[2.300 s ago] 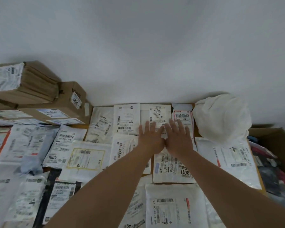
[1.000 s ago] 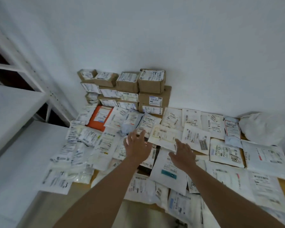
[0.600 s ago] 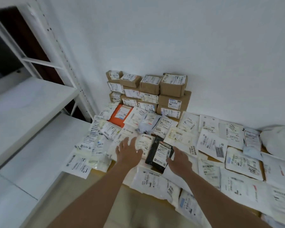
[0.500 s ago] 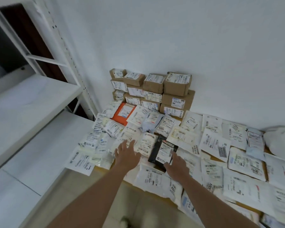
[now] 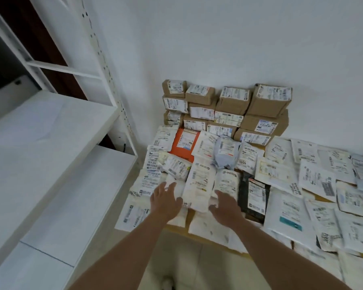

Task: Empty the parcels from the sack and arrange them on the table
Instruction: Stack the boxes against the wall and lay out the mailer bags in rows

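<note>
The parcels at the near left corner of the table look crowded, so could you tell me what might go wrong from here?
1. The white mailer at the corner overhangs the table edge; a nudge from the left hand could tip it to the floor.
2. Both the left hand and the right hand flank the tall white parcel; shifting it may drag the overlapped black parcel and its neighbours out of line.

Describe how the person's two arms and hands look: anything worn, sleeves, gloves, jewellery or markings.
Both forearms are bare right down to the bottom edge of the head view; no sleeve shows. The left hand and the right hand wear no gloves. No watch, wristband or bracelet shows at either wrist, and no ring, tattoo or other marking is visible on the backs of the hands. The fingertips are too blurred to judge the nails.
</note>
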A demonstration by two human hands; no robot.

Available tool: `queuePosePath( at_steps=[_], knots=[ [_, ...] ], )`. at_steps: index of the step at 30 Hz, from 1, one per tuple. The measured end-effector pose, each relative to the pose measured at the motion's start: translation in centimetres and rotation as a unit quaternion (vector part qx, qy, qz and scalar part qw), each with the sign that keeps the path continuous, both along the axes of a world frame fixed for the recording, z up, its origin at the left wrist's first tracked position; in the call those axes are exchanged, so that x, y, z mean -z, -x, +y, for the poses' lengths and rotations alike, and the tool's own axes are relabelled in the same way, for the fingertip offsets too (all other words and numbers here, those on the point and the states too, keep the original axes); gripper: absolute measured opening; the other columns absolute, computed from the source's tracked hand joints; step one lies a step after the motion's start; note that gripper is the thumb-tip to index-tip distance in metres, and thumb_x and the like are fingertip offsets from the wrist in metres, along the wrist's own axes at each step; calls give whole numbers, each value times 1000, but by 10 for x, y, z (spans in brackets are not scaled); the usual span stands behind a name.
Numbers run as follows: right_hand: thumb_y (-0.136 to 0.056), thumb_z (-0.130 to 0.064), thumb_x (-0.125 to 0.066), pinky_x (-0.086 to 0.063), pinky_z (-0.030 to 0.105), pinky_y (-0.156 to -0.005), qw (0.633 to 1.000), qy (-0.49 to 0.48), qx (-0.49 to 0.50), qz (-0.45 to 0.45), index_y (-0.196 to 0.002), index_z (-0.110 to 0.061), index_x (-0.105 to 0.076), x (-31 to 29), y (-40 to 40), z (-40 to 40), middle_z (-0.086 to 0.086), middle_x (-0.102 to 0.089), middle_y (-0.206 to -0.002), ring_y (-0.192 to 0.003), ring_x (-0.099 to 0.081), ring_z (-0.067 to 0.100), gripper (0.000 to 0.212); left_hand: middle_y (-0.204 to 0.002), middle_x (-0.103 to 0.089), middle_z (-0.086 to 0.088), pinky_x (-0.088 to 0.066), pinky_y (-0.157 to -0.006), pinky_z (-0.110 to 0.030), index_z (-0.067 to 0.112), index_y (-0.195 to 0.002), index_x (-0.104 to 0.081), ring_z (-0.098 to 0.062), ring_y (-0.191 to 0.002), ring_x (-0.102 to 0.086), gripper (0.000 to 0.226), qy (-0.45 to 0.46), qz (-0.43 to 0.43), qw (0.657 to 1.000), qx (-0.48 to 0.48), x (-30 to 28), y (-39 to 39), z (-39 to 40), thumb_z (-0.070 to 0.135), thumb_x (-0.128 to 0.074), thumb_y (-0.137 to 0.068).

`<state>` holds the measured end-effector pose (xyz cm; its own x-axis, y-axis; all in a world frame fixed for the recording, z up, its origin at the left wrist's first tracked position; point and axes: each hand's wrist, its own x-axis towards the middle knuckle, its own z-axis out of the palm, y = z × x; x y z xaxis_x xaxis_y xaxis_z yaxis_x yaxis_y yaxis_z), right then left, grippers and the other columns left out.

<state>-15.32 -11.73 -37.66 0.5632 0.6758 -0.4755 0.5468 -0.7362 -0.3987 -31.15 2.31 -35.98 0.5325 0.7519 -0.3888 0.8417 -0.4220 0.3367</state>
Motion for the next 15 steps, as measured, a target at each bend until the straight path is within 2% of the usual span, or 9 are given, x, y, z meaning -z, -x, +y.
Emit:
queuePosePath(
  at_steps=[4,8,10,13,15],
  knots=[
    [-98,-46,-42,-21,46,-117,999,36,-23,23,-154,-27,-18,22,58,35,3,-18,-161,-148,-15,26,64,-161,-14,-6,-16,-118,-46,32,-151,-25,-28,-147,-12,60,27,19,997,73,23,23,28,40,-45,-95],
    [-96,-43,-45,-23,42,-115,999,47,-3,-10,-152,-27,-24,32,75,41,2,-19,-160,-147,-16,25,62,-162,-10,-6,-12,-120,-46,31,-152,-25,-28,-149,-6,60,40,27,990,133,43,31,32,39,-45,-95],
    [-94,-40,-48,-26,40,-114,998,48,14,-39,-150,-25,-29,33,76,37,5,-25,-156,-143,-23,26,61,-162,-11,-6,-13,-120,-45,30,-151,-27,-28,-148,-7,60,38,28,990,134,49,33,31,37,-46,-94],
    [-92,-39,-47,-36,39,-104,994,66,19,-83,-148,-24,-35,33,79,25,7,-38,-141,-128,-36,28,59,-154,-24,-7,-22,-114,-41,28,-147,-34,-26,-142,-19,55,-4,8,991,136,51,30,25,36,-46,-94],
    [-92,-40,-45,-36,39,-101,992,82,-5,-96,-148,-25,-34,33,84,15,8,-39,-136,-124,-37,28,59,-139,-36,-5,-29,-107,-37,27,-144,-41,-24,-129,-32,50,-48,-24,986,157,51,26,18,34,-44,-94]
  ],
)
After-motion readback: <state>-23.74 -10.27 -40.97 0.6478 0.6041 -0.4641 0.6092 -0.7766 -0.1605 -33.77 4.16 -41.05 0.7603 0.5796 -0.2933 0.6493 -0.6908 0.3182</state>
